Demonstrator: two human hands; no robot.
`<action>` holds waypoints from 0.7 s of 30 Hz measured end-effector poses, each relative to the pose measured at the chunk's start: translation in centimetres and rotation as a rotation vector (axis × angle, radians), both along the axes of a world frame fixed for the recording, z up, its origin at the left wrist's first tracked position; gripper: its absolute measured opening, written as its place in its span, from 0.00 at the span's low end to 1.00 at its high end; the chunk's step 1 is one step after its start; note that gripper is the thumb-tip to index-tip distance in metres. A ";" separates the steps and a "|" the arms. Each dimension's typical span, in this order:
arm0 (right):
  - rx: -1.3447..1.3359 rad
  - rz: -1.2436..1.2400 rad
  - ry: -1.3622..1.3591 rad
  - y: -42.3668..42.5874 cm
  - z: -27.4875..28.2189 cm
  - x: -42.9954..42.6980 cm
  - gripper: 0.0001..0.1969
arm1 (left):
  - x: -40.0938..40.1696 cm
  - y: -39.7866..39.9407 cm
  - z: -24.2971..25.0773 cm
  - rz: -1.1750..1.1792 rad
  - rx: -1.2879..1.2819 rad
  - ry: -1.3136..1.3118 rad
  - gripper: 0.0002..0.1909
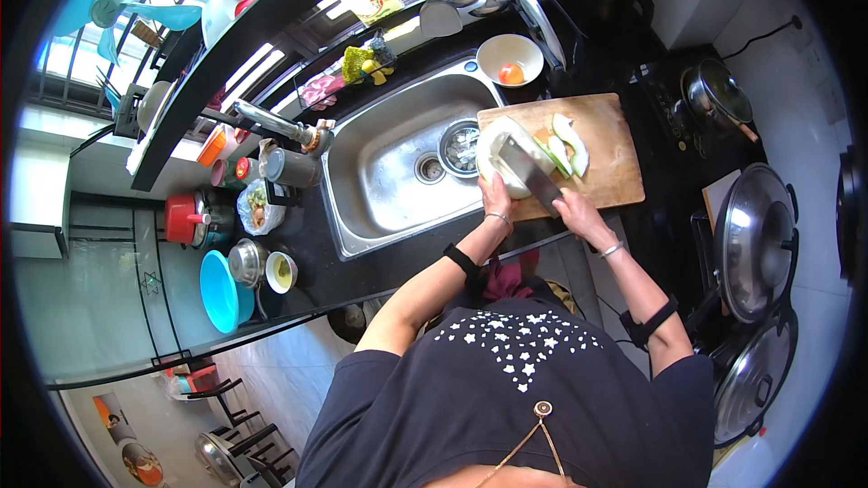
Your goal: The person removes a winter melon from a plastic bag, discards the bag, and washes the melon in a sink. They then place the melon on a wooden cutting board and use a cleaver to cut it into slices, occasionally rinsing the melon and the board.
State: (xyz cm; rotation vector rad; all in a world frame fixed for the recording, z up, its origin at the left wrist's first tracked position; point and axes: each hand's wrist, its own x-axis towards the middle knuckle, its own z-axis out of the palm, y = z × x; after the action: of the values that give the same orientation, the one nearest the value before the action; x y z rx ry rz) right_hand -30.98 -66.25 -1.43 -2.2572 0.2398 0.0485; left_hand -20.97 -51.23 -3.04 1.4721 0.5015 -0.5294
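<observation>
A large pale gourd piece (502, 135), probably winter melon, lies on the left part of a wooden cutting board (614, 169). My left hand (497, 198) steadies it from the near side. In my right hand (582, 215) is the handle of a broad kitchen cleaver (532, 173), its blade lying against the melon's cut face. Several green-edged peel strips (571, 146) rest on the board to the right of the blade. How deep the edge sits in the flesh I cannot tell.
The board overlaps the right rim of a steel sink (380, 149), where a strainer basket (461, 147) sits. Behind the board stands a white bowl (498, 47) with a tomato (510, 74). A lidded wok (756, 244) is at right, a blue basin (224, 291) at left.
</observation>
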 end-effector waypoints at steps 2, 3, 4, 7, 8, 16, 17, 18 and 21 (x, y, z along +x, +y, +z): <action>0.008 -0.039 0.006 0.5 3.3 1.1 0.12 | 1.7 2.9 -3.2 -0.060 0.198 -0.262 0.30; 0.004 -0.124 0.037 0.2 4.4 1.2 0.13 | 1.9 3.6 -4.8 -0.168 0.385 -0.497 0.32; 0.022 -0.190 0.092 -1.4 4.6 0.7 0.13 | 1.0 1.7 -1.9 -0.195 0.540 -0.502 0.35; 0.058 -0.210 0.145 -2.9 4.7 0.6 0.13 | 1.5 2.2 2.6 -0.413 0.761 -1.149 0.37; 0.058 -0.213 0.142 -2.9 4.8 0.7 0.13 | 2.0 2.4 3.0 -0.519 0.762 -1.214 0.41; 0.160 -0.236 0.256 -3.0 4.7 -0.3 0.13 | 2.8 3.0 3.0 -1.051 0.880 -1.143 0.51; 0.163 -0.238 0.259 -3.0 4.5 -0.3 0.13 | 2.8 3.3 2.4 -1.040 0.912 -1.149 0.52; 0.112 -0.200 0.185 -3.2 4.1 -0.4 0.13 | 2.9 3.2 2.1 -1.032 0.939 -1.160 0.53; 0.028 -0.174 0.070 -3.6 2.5 -0.4 0.13 | 2.9 3.2 1.4 -0.937 0.834 -1.202 0.53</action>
State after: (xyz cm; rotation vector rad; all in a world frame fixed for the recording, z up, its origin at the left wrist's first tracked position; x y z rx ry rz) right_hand -31.37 -69.84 1.07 -2.2003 0.4693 0.0389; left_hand -18.11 -48.00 -1.64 2.4610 -1.1040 -0.0120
